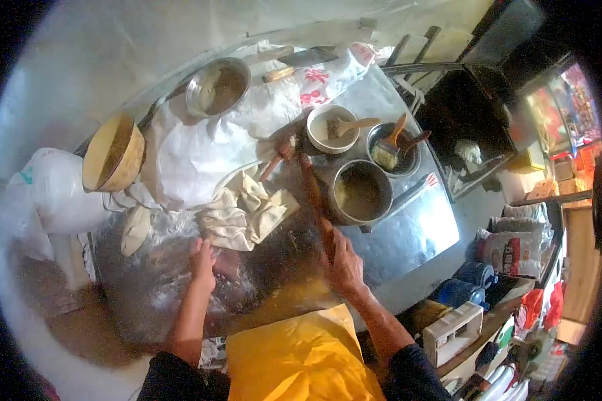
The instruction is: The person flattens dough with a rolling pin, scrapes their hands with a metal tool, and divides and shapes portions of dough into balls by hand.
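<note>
The wooden rolling pin (312, 186) is lying across the floury table (180, 294), the right hand (344, 264) gripping its near end. Just right of it, the metal pot (362, 194) is sitting; on its left, the cream cloth (237, 222) is bunching up. The left hand (203, 259) is hovering near, fingers bending, grip impossible to tell.

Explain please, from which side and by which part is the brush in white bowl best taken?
Probably by the outer end of its handle, from the person's right: it sticks out past the bowl's rim that way, while the head lies inside.
</note>
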Demonstrator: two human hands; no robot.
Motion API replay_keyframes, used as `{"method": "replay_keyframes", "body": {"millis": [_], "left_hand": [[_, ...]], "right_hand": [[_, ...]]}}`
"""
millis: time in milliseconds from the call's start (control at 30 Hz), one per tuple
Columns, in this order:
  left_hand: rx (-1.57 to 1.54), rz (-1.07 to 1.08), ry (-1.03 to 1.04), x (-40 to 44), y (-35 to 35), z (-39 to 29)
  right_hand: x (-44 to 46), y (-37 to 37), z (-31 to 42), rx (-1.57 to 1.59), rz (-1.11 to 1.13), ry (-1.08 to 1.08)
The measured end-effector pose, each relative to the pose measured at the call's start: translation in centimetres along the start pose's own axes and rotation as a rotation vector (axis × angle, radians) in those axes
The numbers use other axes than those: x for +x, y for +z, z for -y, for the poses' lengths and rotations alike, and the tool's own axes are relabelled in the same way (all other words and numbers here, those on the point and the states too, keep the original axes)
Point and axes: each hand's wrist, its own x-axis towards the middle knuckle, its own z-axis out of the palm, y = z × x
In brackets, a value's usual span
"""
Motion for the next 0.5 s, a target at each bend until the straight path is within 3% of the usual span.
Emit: {"method": "replay_keyframes", "body": {"millis": [67,167,200,300,333,367,433,500], "left_hand": [[0.005,-0.052,-0.032,1.0,1.8,-0.3],[-0.019,-0.123,-0.065,1.3,2.4,-1.1],[0.101,-0.103,-0.086,1.3,2.2,-1.2],[0.227,-0.097,0.007,-1.7,2.9,-2.1],[0.249,-0.016,0.209,-2.4,2.7,-2.0],[0.268,0.068,0.412,-3.1,2.5,-2.0],[0.269,0.152,0.457,-5.5,2.7,-3.4],[0.104,0.501,0.467,-7.3,2.6,-5.0]], "right_hand": [[2.2,0.2,-0.4,-0.271,-0.176,-0.122],[3.3,-0.5,0.1,-0.25,-0.204,-0.17],[3.0,-0.3,0.2,-0.233,-0.237,-0.29],[1.5,0.6,1.5,-0.103,-0.064,-0.426],[1.3,1.3,2.0,0.071,0.078,-0.403],[1.1,1.8,2.9,0.068,0.076,-0.396],[1.0,2.1,5.0,0.292,0.177,-0.292],[1.2,1.5,6.3,0.323,0.115,-0.341]]}}
